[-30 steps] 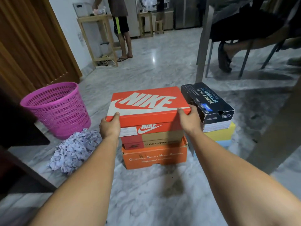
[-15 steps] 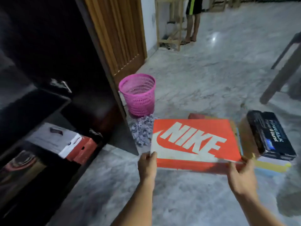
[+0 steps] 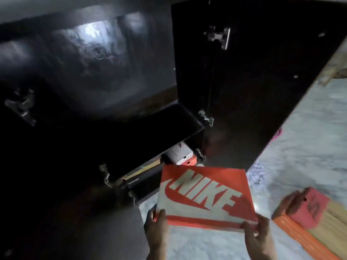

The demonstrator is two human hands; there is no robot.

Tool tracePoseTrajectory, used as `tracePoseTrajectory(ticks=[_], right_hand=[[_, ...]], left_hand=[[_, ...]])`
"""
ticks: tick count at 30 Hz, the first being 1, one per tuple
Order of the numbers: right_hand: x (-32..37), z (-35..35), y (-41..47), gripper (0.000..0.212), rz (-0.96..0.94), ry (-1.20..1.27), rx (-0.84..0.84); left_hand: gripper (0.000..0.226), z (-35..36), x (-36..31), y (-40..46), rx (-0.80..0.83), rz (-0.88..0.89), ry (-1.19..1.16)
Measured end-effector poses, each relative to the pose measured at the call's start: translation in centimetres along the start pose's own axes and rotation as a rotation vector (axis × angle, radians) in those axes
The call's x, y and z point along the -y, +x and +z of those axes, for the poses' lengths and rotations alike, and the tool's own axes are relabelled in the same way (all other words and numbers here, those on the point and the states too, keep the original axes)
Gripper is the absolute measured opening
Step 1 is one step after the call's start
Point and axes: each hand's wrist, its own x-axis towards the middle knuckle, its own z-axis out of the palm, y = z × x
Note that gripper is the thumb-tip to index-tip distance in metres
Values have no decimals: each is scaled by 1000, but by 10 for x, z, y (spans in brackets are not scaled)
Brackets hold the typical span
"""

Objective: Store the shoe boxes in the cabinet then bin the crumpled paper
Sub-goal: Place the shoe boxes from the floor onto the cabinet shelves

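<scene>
I hold an orange Nike shoe box [image 3: 204, 196] with a white logo on its lid, in the air above the marble floor. My left hand [image 3: 156, 225] grips its near left corner and my right hand [image 3: 258, 234] grips its near right corner. The box is right in front of the dark open cabinet [image 3: 105, 113], close to its lower shelf. Inside, a white and orange shoe box [image 3: 181, 153] lies on the bottom shelf. The crumpled paper [image 3: 256, 173] shows as a pale heap past the box, beside the cabinet door.
The open black cabinet door [image 3: 262, 87] stands to the right with metal hinges. A stack of shoe boxes [image 3: 304, 214], red over orange, sits on the floor at the right. A sliver of the pink bin [image 3: 277, 134] peeks out behind the door edge.
I lifted the Nike box off the stack and swung it left toward the cabinet. My view turned from the floor and bin to the cabinet's dark inside.
</scene>
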Motion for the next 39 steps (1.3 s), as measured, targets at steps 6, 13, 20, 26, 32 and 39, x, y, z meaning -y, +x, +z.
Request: tracePoseTrajectory(ticks=[6,13,20,26,32,39], right_hand=[[128,78,33,44,-19,22,317],[195,177,113,51,12,173,540],[231,257,166,59,-145,81,640],[232,308,174,66,-213,36,668],[241,351,198,70,-134,57,718],[242,367,200,65,-195,87,708]], left_hand=[[60,-35,-40,68,-135,169,-142],[57,-25,-53,155,-237,69,-294],[33,-6,-82,213,-310,-77,-526],[36,1,-89,247,-444,-6,-445],[59,20,-119,264,-611,-204,-492],[109,30,-129,305,-558,-306,-1000]])
